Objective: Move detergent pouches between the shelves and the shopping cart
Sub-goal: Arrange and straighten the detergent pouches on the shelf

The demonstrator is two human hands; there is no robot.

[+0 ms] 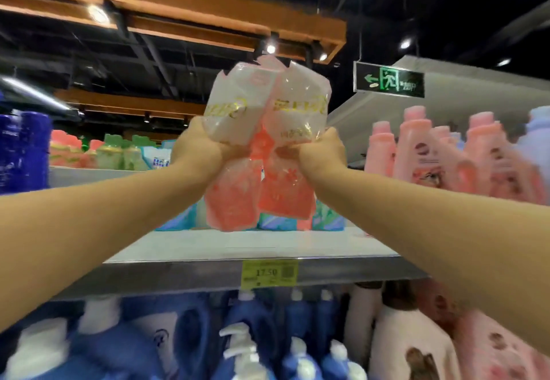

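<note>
Left hand (196, 147), right hand (321, 151) grip pouches (268, 111) above shelf (208, 245).

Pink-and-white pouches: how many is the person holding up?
2: the left pouch gripped by the left hand, the right pouch by the right hand, side by side above the shelf. Another may be hidden behind.

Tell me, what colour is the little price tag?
Yellow-green price tag, seen in the head view.

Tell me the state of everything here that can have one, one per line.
left hand: grips the left pouch at its middle.
right hand: grips the right pouch at its middle.
left pouch: held upright, squeezed midway.
right pouch: held upright, touching the left pouch.
exit sign: lit.
ceiling spotlights: on.
</note>
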